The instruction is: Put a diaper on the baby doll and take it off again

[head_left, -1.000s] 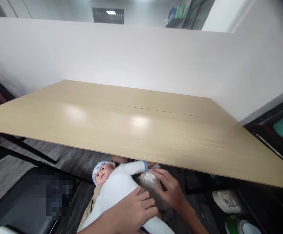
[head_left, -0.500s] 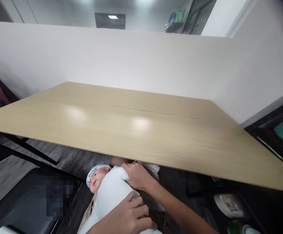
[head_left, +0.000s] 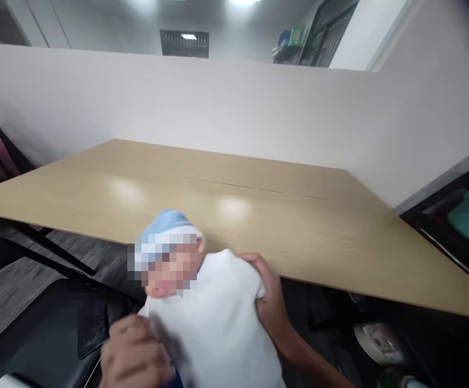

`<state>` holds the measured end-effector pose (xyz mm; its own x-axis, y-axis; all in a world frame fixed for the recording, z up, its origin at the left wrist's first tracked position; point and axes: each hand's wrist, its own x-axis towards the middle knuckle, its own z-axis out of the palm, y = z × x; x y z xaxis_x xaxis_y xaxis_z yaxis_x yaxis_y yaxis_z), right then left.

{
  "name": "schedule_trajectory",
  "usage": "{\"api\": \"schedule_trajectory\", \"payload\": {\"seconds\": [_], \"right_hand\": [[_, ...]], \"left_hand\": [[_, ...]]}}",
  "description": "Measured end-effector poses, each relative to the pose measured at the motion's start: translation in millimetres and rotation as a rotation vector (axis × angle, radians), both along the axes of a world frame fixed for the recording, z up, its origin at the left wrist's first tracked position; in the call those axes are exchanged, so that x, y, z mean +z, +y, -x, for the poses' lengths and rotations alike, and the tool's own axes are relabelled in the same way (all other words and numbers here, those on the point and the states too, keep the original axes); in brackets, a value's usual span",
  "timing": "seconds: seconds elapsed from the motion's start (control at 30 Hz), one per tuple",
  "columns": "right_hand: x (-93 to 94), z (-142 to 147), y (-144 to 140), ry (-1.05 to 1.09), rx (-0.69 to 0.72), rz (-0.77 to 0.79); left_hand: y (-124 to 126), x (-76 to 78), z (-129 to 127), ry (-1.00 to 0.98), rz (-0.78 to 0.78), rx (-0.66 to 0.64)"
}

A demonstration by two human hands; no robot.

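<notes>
Holding the doll [head_left: 218, 318] up by the table [head_left: 299, 231], not laid down — right hand [head_left: 270, 293] clasping its shoulder, left hand [head_left: 135, 353] too blurred to tell.

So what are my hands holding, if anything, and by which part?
The doll: your right hand holds it around one shoulder. Your left hand is blurred; its hold can't be told.

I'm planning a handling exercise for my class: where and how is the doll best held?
Probably around the doll's white-clothed torso, a hand from each side: it is broad and rounded, while the capped head leans toward the left. The right hand rests against the torso near one shoulder.
</notes>
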<state>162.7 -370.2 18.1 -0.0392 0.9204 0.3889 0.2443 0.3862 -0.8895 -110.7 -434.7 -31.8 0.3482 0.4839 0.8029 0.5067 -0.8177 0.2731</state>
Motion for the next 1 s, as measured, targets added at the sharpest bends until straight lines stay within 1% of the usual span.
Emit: {"api": "schedule_trajectory", "payload": {"seconds": [0.03,0.07,0.1,0.13,0.17,0.2,0.23,0.27,0.33,0.37,0.4,0.43,0.53,0.57,0.6,0.63,0.7,0.77,0.87,1.0], "right_hand": [[3.1,-6,3,0.066,-0.062,0.021],[4.9,-12,7,0.127,-0.119,0.044],[5.1,-18,13,0.182,-0.17,0.067],[3.7,-24,20,0.229,-0.217,0.087],[0.7,-30,29,0.268,-0.258,0.1],[-3.4,-35,38,0.298,-0.294,0.11],[-8.0,-42,47,0.313,-0.324,0.121],[-12.5,-48,55,0.311,-0.344,0.134],[-18.5,-64,69,0.237,-0.357,0.148],[-19.1,-73,74,0.15,-0.356,0.152],[-18.0,-83,77,0.019,-0.357,0.156],[-15.5,-94,78,-0.156,-0.358,0.159],[-4.8,-122,79,-0.778,-0.349,0.162],[-2.1,-129,79,-0.945,-0.337,0.161],[-0.7,-134,79,-1.068,-0.321,0.157],[-0.4,-137,80,-1.147,-0.305,0.151],[-3.3,-142,81,-1.211,-0.282,0.143],[-9.0,-146,81,-1.196,-0.275,0.156],[-19.6,-158,76,-1.106,-0.302,0.171],[-35.6,-179,62,-0.963,-0.322,0.124]], "left_hand": [[12,2.5,7,-0.083,-0.024,0.125],[26,5.8,12,-0.14,0.014,0.239],[42,10.0,13,-0.159,0.121,0.304],[57,14.7,13,-0.148,0.276,0.306],[73,19.6,10,-0.11,0.461,0.241],[89,24.6,5,-0.065,0.63,0.143],[104,29.3,-1,-0.018,0.752,0.051],[118,33.4,-7,0.032,0.819,-0.004],[144,39.6,-18,0.116,0.832,-0.018],[156,41.5,-22,0.147,0.81,0.0],[168,42.5,-26,0.169,0.789,0.014],[178,42.8,-28,0.185,0.777,0.017],[204,39.5,-33,0.242,0.77,-0.008],[211,37.4,-34,0.262,0.775,-0.016],[216,35.1,-36,0.28,0.784,-0.021],[221,32.6,-37,0.295,0.795,-0.019],[227,27.7,-38,0.323,0.811,-0.003],[229,23.7,-37,0.349,0.806,0.014],[227,19.3,-28,0.38,0.768,0.036],[220,10.5,-4,0.388,0.682,0.086]]}}
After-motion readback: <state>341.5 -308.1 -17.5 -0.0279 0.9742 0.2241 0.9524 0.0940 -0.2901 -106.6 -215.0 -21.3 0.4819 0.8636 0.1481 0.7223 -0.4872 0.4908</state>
